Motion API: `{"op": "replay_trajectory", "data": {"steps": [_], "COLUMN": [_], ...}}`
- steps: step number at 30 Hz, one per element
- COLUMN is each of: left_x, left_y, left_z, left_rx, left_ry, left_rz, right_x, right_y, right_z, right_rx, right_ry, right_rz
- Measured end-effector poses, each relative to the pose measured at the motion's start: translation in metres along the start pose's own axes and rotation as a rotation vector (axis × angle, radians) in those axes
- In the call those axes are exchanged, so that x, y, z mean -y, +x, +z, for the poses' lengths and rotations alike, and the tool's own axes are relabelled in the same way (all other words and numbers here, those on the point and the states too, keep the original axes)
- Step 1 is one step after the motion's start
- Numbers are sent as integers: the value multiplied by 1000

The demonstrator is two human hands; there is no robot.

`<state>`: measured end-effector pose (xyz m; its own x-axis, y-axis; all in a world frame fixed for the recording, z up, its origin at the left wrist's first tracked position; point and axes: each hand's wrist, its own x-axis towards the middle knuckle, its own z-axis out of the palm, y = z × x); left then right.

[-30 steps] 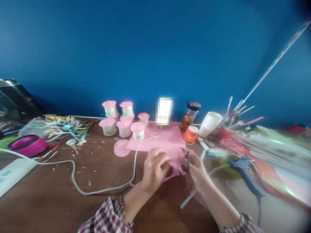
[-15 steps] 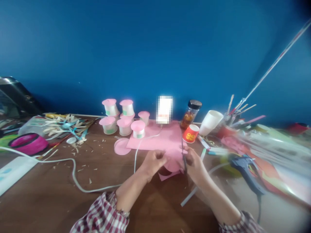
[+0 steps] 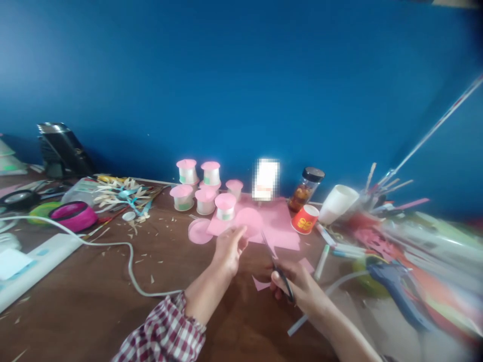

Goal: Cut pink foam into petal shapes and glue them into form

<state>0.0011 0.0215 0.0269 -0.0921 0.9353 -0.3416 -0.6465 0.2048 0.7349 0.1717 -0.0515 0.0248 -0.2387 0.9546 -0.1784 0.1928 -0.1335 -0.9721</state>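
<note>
My left hand [image 3: 228, 250] pinches the lower edge of a round piece of pink paper [image 3: 249, 220] and holds it up above the table. My right hand [image 3: 298, 281] grips a pair of scissors [image 3: 283, 281] by the dark handles, their blades pointing up and left beside the paper circle. Behind both lies a larger pink sheet [image 3: 281, 229]. Below the scissors is a pink paper scrap [image 3: 260, 284] on the brown table. To the left, more pink paper circles [image 3: 199, 231] rest on the table near several white cups [image 3: 206, 201] topped with pink discs.
A red paper cup [image 3: 305, 219], a dark-lidded jar [image 3: 306, 188] and a white cup [image 3: 337, 203] stand at the back right. A glue gun [image 3: 402, 291] lies at right, blurred. Left are a white cable [image 3: 131, 266], a power strip [image 3: 45, 266] and a magenta tape roll [image 3: 77, 216].
My left hand has raised the pink circle, now trimmed free of surrounding paper. My right hand has drawn the scissors down, away from it. The view has shifted left.
</note>
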Motion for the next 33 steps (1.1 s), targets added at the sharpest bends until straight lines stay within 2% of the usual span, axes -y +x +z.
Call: {"op": "replay_trajectory", "data": {"steps": [5, 15, 33], "left_x": [5, 19, 17], "left_y": [-2, -2, -4], "left_z": [1, -2, 0], "left_rx": [-1, 57, 55], "left_ry": [47, 181, 177], "left_rz": [-37, -47, -53], "right_x": [4, 6, 0], "right_y": [1, 2, 4], "right_z": [0, 0, -1], "right_rx": [54, 23, -8], "right_ry": [-24, -63, -42], "right_rz": [-1, 5, 23]}}
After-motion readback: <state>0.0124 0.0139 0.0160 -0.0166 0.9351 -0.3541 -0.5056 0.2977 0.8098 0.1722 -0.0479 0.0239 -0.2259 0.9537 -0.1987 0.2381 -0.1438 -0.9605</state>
